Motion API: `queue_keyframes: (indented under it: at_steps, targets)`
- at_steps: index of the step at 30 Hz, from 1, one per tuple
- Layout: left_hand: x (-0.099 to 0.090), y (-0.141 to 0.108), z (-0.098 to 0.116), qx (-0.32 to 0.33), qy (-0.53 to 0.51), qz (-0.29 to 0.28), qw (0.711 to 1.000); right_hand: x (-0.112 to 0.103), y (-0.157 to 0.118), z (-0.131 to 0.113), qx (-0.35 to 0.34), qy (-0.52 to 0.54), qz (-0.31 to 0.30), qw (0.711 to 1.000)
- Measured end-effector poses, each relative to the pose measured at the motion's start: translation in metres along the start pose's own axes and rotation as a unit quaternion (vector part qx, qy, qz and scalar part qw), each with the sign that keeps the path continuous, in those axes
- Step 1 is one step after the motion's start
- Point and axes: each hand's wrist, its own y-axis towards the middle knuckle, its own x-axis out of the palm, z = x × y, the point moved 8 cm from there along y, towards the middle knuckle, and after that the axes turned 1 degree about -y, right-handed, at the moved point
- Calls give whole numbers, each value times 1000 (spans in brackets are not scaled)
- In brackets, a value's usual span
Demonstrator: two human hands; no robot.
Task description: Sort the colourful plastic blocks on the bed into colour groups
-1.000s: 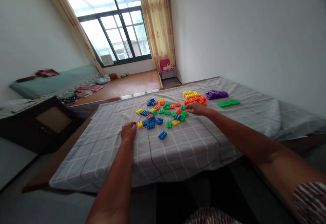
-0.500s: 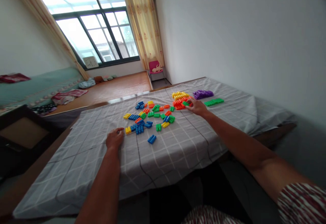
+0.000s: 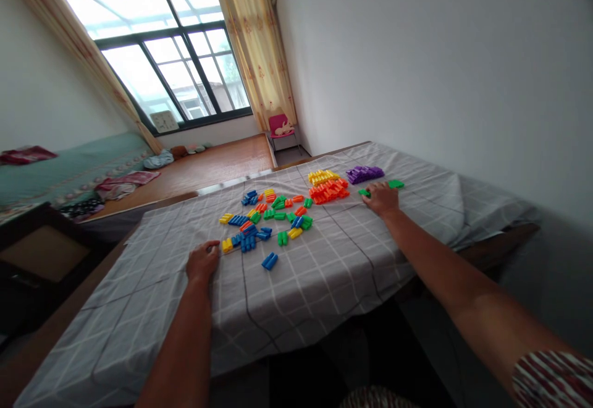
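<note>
Head view. On the cloth-covered counter (image 3: 319, 290), the right hand (image 3: 382, 199), fingers nearly closed, grips a green block (image 3: 364, 192) at its nine o'clock; a green row (image 3: 396, 184) lies at two o'clock. The left hand (image 3: 202, 261), loosely curled, visibly holding nothing, rests with a yellow block (image 3: 227, 245) just beside it, at two o'clock.

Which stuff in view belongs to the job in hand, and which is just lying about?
Job: loose coloured pieces, yellow pile, orange pile, purple pile, green row, green piece at the right hand.

Lying about: clock, pink chair, toy on it, pink cloth.
</note>
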Motion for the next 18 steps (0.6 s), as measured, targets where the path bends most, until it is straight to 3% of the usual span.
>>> queue_keyframes:
  at_steps: [18]
  targets:
    - [2, 1, -1, -2, -11, -1, 1000, 6, 2, 25, 68, 20, 5, 997]
